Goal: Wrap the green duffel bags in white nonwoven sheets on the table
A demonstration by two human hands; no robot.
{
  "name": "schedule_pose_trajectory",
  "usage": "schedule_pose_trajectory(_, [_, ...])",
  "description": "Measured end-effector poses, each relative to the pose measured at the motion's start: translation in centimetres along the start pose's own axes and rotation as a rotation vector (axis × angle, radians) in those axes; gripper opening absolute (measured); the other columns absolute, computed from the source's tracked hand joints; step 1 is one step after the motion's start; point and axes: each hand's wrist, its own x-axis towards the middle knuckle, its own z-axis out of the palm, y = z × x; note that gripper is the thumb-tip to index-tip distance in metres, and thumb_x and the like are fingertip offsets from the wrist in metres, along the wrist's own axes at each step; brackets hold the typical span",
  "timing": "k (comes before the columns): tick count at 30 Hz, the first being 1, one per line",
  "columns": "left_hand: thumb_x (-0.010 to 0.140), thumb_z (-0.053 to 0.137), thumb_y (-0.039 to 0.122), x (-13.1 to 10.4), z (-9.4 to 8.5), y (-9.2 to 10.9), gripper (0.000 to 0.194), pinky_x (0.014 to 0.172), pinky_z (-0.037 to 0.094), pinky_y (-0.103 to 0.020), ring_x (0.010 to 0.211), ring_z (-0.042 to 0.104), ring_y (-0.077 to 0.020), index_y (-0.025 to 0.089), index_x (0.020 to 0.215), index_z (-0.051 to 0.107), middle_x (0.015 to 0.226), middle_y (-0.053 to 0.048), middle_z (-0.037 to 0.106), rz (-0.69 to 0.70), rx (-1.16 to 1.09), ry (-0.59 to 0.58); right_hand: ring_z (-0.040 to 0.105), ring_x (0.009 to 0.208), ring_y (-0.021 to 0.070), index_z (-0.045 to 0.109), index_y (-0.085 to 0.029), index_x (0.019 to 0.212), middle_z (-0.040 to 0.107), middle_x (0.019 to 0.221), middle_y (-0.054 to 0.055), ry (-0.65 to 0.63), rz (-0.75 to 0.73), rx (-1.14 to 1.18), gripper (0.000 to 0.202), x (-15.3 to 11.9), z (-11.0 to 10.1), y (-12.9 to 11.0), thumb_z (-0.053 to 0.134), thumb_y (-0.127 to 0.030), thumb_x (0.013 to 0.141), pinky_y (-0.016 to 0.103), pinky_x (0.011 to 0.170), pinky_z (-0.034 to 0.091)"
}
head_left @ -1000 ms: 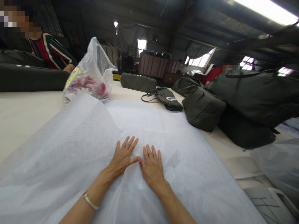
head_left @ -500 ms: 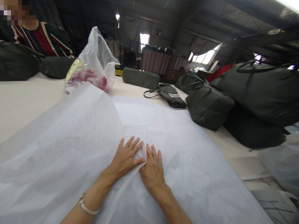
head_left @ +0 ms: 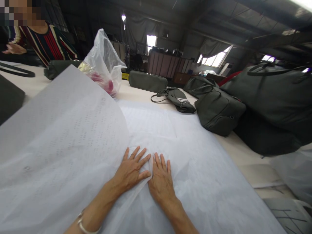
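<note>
Thin white sheets of wrapping paper (head_left: 200,169) spread over the table in front of me. My left hand (head_left: 133,167) lies flat on a paper sheet, fingers spread, with a bracelet on that wrist. Close beside it, my right hand (head_left: 162,178) rests flat on the paper too, its thumb tucked out of sight. Between the hands runs a raised fold or edge of paper. On the left, a printed paper sheet (head_left: 80,126) rises in a bulge with a lifted corner; small dark print shows faintly on it.
A clear plastic bag (head_left: 103,55) with reddish contents stands behind the paper. Dark bags (head_left: 220,112) crowd the right side, and a small drawstring-like dark bag (head_left: 179,99) lies mid-table. Another dark bag (head_left: 8,97) is at far left. A person in a striped top (head_left: 48,44) stands behind the table.
The left sheet's corner has risen higher and covers more of the plastic bag. At far left, a dark bag has shifted nearer, and the person's hand now shows. My hands have barely moved.
</note>
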Motion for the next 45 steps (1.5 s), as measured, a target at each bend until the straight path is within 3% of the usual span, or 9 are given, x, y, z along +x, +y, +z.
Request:
schedule_pose_trajectory(5, [0.09,0.041,0.066,-0.4,0.4,0.0,0.064,0.114,0.01,-0.066,0.143,0.027,-0.0348,0.039,0.147,0.032,0.155,-0.003,0.036,0.002,-0.001,0.002,0.007,0.149,0.0242,0.03,-0.02,0.152,0.019,0.159,0.0,-0.009,0.008,0.044,0.065,0.0,0.3,0.5,0.041,-0.021,0.088,0.049,0.121,0.001])
schedule_pose_trajectory(10, [0.087,0.044,0.069,-0.6,0.4,0.0,0.07,0.114,0.008,-0.067,0.144,0.025,-0.0361,0.037,0.148,0.03,0.156,-0.005,0.035,0.017,-0.02,0.007,0.012,0.149,0.0204,0.037,-0.016,0.149,0.027,0.158,0.003,-0.054,0.047,0.283,0.067,0.5,-1.0,1.0,0.04,-0.015,0.082,0.047,0.121,0.003])
schedule_pose_trajectory(19, [0.084,0.05,0.069,-0.6,-0.8,0.2,0.072,0.113,0.011,-0.069,0.142,0.03,-0.0348,0.038,0.146,0.034,0.155,-0.007,0.035,0.03,-0.065,-0.019,0.033,0.142,0.0212,0.046,-0.013,0.142,0.041,0.151,0.01,-0.065,0.264,0.758,0.06,2.4,-4.3,1.1,0.045,-0.028,0.084,0.041,0.116,0.026])
schedule_pose_trajectory(30, [0.083,0.055,0.067,-0.7,-0.3,0.0,0.074,0.114,0.009,-0.068,0.143,0.03,-0.0332,0.039,0.146,0.033,0.155,-0.005,0.036,0.071,-0.066,-0.002,0.039,0.138,0.021,0.047,-0.014,0.141,0.044,0.149,0.01,-0.096,0.322,0.853,0.061,2.4,-5.0,1.4,0.05,-0.035,0.084,0.036,0.113,0.033])
schedule_pose_trajectory(35, [0.083,0.057,0.064,-0.6,-0.9,0.1,0.071,0.115,0.008,-0.066,0.143,0.03,-0.0324,0.037,0.145,0.037,0.154,-0.005,0.038,0.057,-0.073,-0.041,0.045,0.134,0.0224,0.051,-0.008,0.136,0.051,0.143,0.014,0.037,0.319,0.667,0.056,3.2,-7.4,-0.4,0.048,-0.03,0.085,0.037,0.113,0.032])
schedule_pose_trajectory(38, [0.084,0.054,0.064,-0.6,-1.5,0.2,0.067,0.117,0.012,-0.062,0.142,0.032,-0.0313,0.039,0.144,0.038,0.154,-0.002,0.038,0.065,-0.04,-0.037,0.044,0.134,0.0227,0.054,-0.01,0.134,0.052,0.142,0.012,0.106,0.183,0.622,0.054,0.7,-10.4,-1.8,0.049,-0.03,0.084,0.037,0.116,0.029])
schedule_pose_trajectory(40, [0.086,0.051,0.063,-0.7,-1.7,0.3,0.063,0.118,0.014,-0.061,0.142,0.033,-0.031,0.039,0.143,0.04,0.154,0.0,0.039,0.066,-0.025,-0.024,0.046,0.133,0.0242,0.056,-0.015,0.133,0.053,0.142,0.008,0.113,0.126,0.651,0.053,-2.4,-12.7,-1.0,0.051,-0.035,0.084,0.04,0.115,0.032])
schedule_pose_trajectory(43, [0.087,0.052,0.057,-0.5,-1.4,0.3,0.057,0.115,0.013,-0.065,0.14,0.036,-0.032,0.037,0.14,0.046,0.152,-0.002,0.041,0.047,-0.025,-0.021,0.056,0.122,0.0277,0.063,-0.024,0.126,0.06,0.133,0.006,0.15,0.265,0.72,0.048,-8.3,-16.1,4.6,0.055,-0.044,0.083,0.043,0.106,0.043])
schedule_pose_trajectory(45, [0.088,0.051,0.052,-0.2,-0.7,0.0,0.052,0.114,0.01,-0.065,0.141,0.036,-0.0305,0.037,0.138,0.048,0.151,-0.003,0.042,0.039,-0.021,0.0,0.062,0.114,0.0281,0.069,-0.025,0.115,0.067,0.122,0.009,0.327,0.443,0.699,0.043,-13.0,-18.4,11.0,0.056,-0.048,0.081,0.04,0.1,0.047])
